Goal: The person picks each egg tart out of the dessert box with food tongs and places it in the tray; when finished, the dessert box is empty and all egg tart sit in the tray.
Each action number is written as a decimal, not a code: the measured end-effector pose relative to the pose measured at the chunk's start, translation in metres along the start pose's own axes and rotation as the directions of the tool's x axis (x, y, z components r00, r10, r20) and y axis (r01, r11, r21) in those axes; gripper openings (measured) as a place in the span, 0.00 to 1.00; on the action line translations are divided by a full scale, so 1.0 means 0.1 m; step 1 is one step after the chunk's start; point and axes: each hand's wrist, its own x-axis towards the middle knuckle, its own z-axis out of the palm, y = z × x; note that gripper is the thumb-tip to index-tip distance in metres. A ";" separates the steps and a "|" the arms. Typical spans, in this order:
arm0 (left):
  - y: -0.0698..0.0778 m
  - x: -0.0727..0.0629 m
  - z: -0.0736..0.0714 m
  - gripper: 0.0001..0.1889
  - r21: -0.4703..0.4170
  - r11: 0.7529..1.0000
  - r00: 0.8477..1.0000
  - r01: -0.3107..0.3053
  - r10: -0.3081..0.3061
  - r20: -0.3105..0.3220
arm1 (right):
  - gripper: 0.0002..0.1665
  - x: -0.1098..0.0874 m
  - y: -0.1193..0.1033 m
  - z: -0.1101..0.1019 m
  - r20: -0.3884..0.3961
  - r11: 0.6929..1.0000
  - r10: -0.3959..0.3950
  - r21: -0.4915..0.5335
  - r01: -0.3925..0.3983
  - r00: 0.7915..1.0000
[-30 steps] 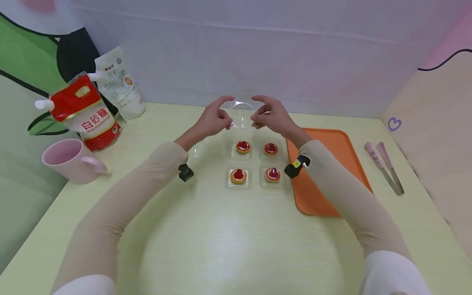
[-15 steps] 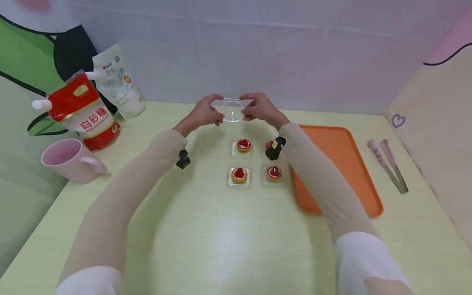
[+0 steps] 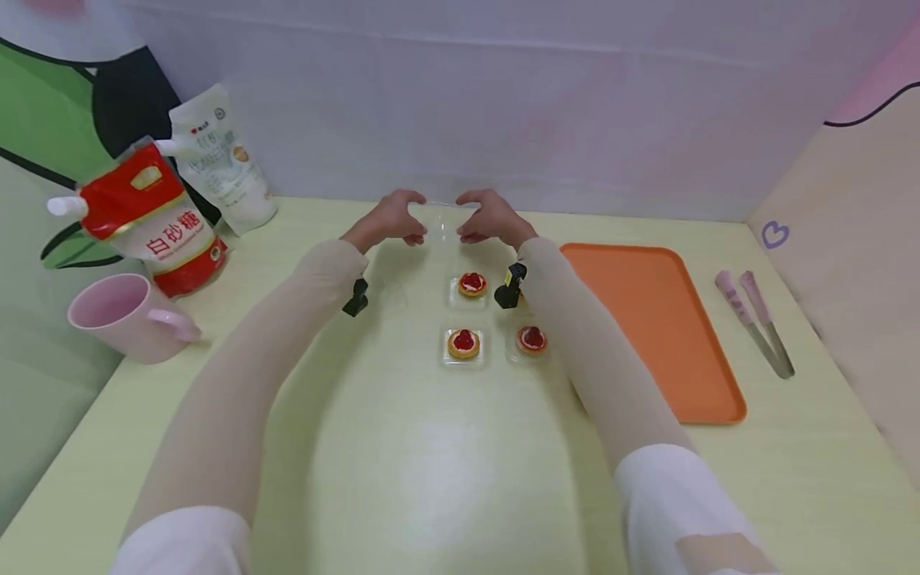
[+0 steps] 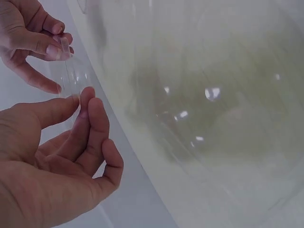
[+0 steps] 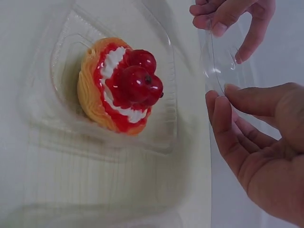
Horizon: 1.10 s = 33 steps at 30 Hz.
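Note:
Both hands hold a thin clear plastic lid (image 3: 442,227) with a round dome, raised near the table's back edge. My left hand (image 3: 391,219) pinches its left side; in the left wrist view, thumb and fingertips meet on the edge of the lid (image 4: 72,76). The right hand (image 3: 494,219) pinches the opposite side, thumb against fingers, as the right wrist view shows. Below the hands, berry tarts sit in clear plastic trays: a back tart (image 3: 472,284), a front left tart (image 3: 463,343) and a front right tart (image 3: 532,339). The right forearm covers the back right spot.
An orange tray (image 3: 647,319) lies right of the tarts, partly under the right forearm. Tongs (image 3: 756,323) lie beyond it. At the left stand a pink mug (image 3: 129,315), a red sugar pouch (image 3: 161,228) and a white pouch (image 3: 224,164). Faint clear plastic (image 4: 213,118) lies by the left wrist.
Both hands have moved left with the lid, which has tipped from facing the camera to nearly edge-on. The right wrist now hides the back right tart.

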 end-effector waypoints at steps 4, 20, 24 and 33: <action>-0.05 0.03 0.00 0.36 0.050 0.998 0.999 0.029 -0.031 0.039 | 0.35 0.01 0.00 0.07 0.005 0.997 0.018 -0.074 -0.018 1.000; -0.16 0.12 0.07 0.34 0.151 0.987 0.993 0.060 -0.075 0.094 | 0.34 0.08 0.06 0.13 0.054 0.979 0.103 -0.184 -0.092 0.993; -0.15 0.07 0.05 0.35 0.155 0.987 0.993 0.052 -0.068 0.094 | 0.35 0.06 0.05 0.12 0.052 0.978 0.107 -0.187 -0.095 0.993; -0.12 -0.08 -0.04 0.33 0.218 0.976 0.996 0.012 -0.032 0.088 | 0.36 -0.06 0.00 -0.01 0.035 0.970 0.101 -0.227 -0.090 0.994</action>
